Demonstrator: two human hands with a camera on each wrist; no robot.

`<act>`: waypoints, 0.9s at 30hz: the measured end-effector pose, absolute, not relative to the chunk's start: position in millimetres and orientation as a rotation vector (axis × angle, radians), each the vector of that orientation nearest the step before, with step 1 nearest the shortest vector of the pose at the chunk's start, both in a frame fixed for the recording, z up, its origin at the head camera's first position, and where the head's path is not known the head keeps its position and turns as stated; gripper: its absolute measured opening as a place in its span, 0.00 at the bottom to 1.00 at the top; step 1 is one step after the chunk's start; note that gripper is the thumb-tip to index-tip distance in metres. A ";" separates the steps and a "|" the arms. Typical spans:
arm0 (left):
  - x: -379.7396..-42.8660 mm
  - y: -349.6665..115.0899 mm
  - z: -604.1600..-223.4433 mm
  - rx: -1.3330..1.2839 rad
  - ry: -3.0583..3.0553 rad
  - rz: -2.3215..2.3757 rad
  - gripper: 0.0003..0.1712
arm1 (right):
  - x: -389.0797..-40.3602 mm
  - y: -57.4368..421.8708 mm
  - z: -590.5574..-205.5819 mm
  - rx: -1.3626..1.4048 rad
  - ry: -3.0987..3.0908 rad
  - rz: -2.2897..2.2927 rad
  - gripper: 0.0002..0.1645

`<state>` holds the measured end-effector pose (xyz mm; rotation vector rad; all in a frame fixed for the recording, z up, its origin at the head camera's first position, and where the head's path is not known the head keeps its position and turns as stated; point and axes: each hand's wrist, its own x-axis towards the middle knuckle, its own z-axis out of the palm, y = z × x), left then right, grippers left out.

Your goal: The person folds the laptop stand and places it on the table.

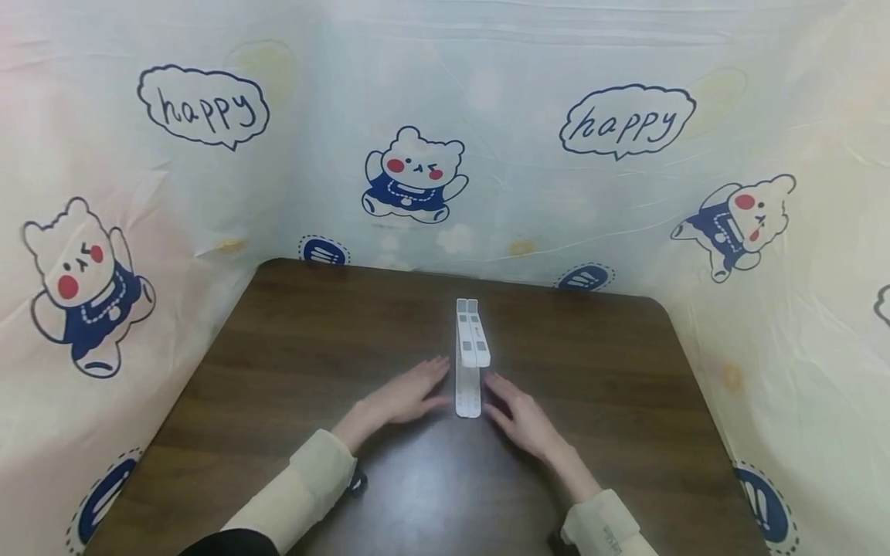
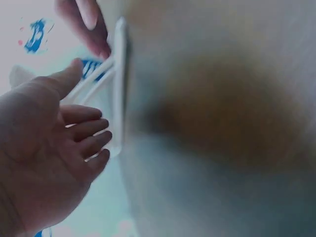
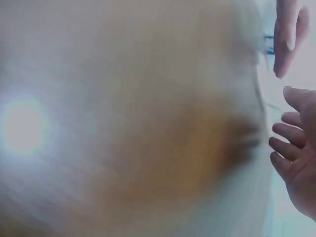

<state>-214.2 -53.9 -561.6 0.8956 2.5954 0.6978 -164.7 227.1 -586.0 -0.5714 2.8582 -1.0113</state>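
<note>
A white folding stand, which looks like a laptop stand (image 1: 474,340), stands on the table with its long base strip flat and a slanted upper part with grey pads. In the left wrist view its white bars (image 2: 118,89) show beyond the fingers. My left hand (image 1: 410,392) is just left of the stand, fingers loosely extended, a small gap between them and it. On the other side, my right hand (image 1: 523,417) lies with relaxed fingers close to the base; whether its fingertips touch is unclear. Neither hand grips anything. In the right wrist view the right hand (image 3: 296,153) appears at the edge.
The dark brown wooden table (image 1: 313,332) has rounded far corners. A pale cloth with bear drawings (image 1: 417,177) and "happy" bubbles hangs behind and along both sides. Light glares on the tabletop near the front.
</note>
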 end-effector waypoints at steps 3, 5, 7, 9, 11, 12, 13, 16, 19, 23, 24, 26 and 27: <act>-225.3 -59.3 -544.3 0.836 2.607 0.838 0.46 | -174.2 236.1 -570.9 -0.531 2.885 -1.099 0.35; -229.2 -61.5 -533.2 0.817 2.600 0.916 0.46 | -180.0 240.3 -559.6 -0.510 2.892 -1.146 0.37; -231.8 -61.8 -524.4 0.837 2.590 0.979 0.46 | -185.2 242.7 -549.6 -0.509 2.898 -1.175 0.38; -233.2 -60.7 -518.5 0.863 2.577 1.025 0.46 | -190.1 243.2 -541.0 -0.520 2.902 -1.194 0.39; -234.1 -58.4 -515.2 0.883 2.572 1.056 0.45 | -194.3 242.4 -533.5 -0.529 2.898 -1.211 0.40; -234.3 -57.0 -513.9 0.889 2.571 1.067 0.44 | -196.2 241.6 -530.8 -0.539 2.897 -1.214 0.41; -234.6 -55.8 -513.0 0.886 2.570 1.075 0.44 | -197.9 240.7 -528.4 -0.549 2.895 -1.217 0.41; -235.9 -52.4 -512.0 0.880 2.575 1.074 0.42 | -201.5 237.1 -523.4 -0.566 2.883 -1.215 0.42; -238.4 -50.2 -512.6 0.880 2.577 1.058 0.41 | -203.6 233.1 -520.9 -0.580 2.856 -1.214 0.42; -242.2 -47.6 -514.1 0.907 2.584 1.026 0.40 | -206.0 227.7 -520.4 -0.635 2.828 -1.227 0.39; -243.0 -46.9 -514.6 0.919 2.587 1.016 0.39 | -206.3 226.4 -520.4 -0.653 2.824 -1.230 0.37; -244.3 -45.7 -515.6 0.940 2.598 0.985 0.39 | -206.7 223.9 -520.7 -0.680 2.819 -1.229 0.35; -245.0 -45.1 -516.3 0.949 2.606 0.968 0.39 | -206.7 222.6 -520.8 -0.690 2.817 -1.228 0.35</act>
